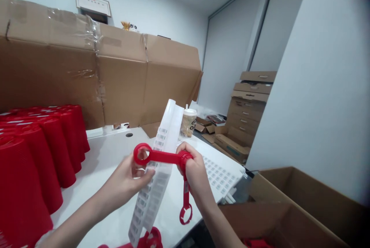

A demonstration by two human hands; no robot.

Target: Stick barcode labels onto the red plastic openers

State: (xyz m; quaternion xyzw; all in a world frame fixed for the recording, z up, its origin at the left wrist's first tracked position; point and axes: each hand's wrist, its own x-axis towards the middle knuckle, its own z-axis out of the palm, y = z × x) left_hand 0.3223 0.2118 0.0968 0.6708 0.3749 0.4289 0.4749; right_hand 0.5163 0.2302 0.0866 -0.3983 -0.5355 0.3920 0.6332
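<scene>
Two hands busy here: right hand (195,172) w/ fingers clamped tight on a red plastic ring-ended bar (164,156), left hand (123,182) w/ fingers spread apart round a long white plastic barcode strip (156,186). Tbh gripping close to the bar's end seems best, less wobble. Both wrists bent, forearms angled in over the white tabletop (101,163), tall red plastic cups (37,155) off to the left.

The left hand (124,186) and right hand (195,172), two in all, hold one red two-ringed plastic strap (162,156) and one white barcode sheet (164,132). Beyond the hands stand one takeaway cup (189,122) and one large cardboard carton (121,78). Right of the hands is one open cardboard box (260,221).
</scene>
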